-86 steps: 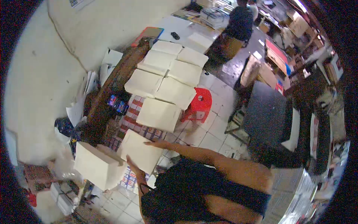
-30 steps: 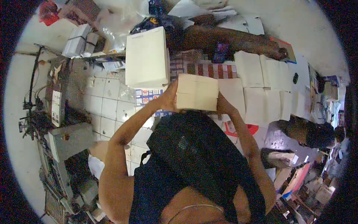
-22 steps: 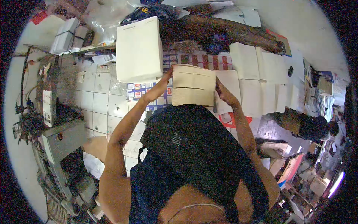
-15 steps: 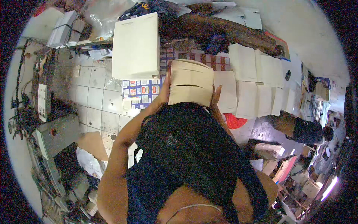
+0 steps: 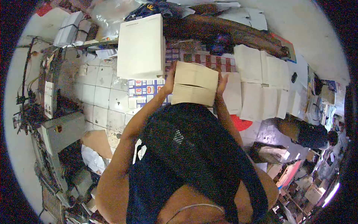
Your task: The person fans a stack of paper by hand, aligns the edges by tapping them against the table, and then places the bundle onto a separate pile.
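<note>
A thick stack of cream paper sheets (image 5: 195,76) is held upright against my chest, its many edges showing and a narrow gap running across it. My left hand (image 5: 170,81) presses on its left side, and my right hand (image 5: 222,84) presses on its right side. The fingers are partly hidden behind the stack. Just beyond my left hand stands a tall pile of cream sheets (image 5: 140,46). Near my right hand lies another cream paper stack (image 5: 232,93). Under these, printed blue and white sheets (image 5: 146,89) show.
Several more paper piles (image 5: 253,99) run in two rows to the right. A red round object (image 5: 241,122) sits below them. At the left is a grey metal box (image 5: 65,130) beside the tiled floor (image 5: 99,97). Another person (image 5: 311,133) is at the far right.
My right hand has moved up along the stack's side. The gap across the stack has narrowed, and the whole view has shifted slightly.
</note>
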Available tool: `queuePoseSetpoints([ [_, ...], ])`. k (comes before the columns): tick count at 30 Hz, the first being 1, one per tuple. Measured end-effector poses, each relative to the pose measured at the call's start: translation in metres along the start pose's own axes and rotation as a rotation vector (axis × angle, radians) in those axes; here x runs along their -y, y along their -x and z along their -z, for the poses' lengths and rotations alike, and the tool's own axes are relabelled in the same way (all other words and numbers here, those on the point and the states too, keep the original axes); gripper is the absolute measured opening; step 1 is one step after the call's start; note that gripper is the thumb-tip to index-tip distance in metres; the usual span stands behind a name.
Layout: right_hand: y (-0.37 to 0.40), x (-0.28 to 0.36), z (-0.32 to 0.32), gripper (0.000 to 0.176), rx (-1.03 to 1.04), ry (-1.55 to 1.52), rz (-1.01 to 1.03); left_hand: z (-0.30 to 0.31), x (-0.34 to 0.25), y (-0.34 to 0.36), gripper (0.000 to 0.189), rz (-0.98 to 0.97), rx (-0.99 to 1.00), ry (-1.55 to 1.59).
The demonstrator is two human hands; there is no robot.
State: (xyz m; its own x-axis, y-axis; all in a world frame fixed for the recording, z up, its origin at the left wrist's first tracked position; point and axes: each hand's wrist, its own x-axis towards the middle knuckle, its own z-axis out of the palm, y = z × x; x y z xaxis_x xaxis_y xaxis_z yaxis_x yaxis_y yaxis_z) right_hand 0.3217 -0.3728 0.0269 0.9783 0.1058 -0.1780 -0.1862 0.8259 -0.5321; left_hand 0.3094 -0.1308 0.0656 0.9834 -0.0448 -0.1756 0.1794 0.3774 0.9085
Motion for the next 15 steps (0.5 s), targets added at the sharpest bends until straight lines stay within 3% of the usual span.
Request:
queuePoseSetpoints([
  [2,-0.006,-0.009,-0.008,0.078,-0.405,0.296,0.046,-0.017,-0.028,0.007,0.073,0.133,0.01,-0.037],
  [5,0.004,0.003,-0.007,0.077,-0.14,0.199,-0.035,-0.012,-0.029,0.01,0.075,0.067,0.042,-0.19],
  [7,0.012,0.008,-0.025,0.072,0.008,0.031,-0.095,-0.004,-0.017,0.008,0.075,0.093,0.047,-0.124],
  [9,0.022,0.003,-0.024,0.071,-0.063,0.081,-0.091,-0.009,-0.006,0.007,0.075,0.246,0.035,0.139],
  [13,0.02,0.004,-0.026,0.07,-0.167,0.195,-0.069,-0.004,-0.008,0.005,0.073,0.373,0.091,0.224],
  [14,0.018,0.006,-0.027,0.069,-0.189,0.224,-0.061,-0.004,-0.013,0.009,0.072,0.278,0.098,0.162],
  [15,0.02,0.017,-0.017,0.065,-0.084,0.878,-0.02,-0.007,-0.019,0.017,0.071,0.186,0.102,0.102],
])
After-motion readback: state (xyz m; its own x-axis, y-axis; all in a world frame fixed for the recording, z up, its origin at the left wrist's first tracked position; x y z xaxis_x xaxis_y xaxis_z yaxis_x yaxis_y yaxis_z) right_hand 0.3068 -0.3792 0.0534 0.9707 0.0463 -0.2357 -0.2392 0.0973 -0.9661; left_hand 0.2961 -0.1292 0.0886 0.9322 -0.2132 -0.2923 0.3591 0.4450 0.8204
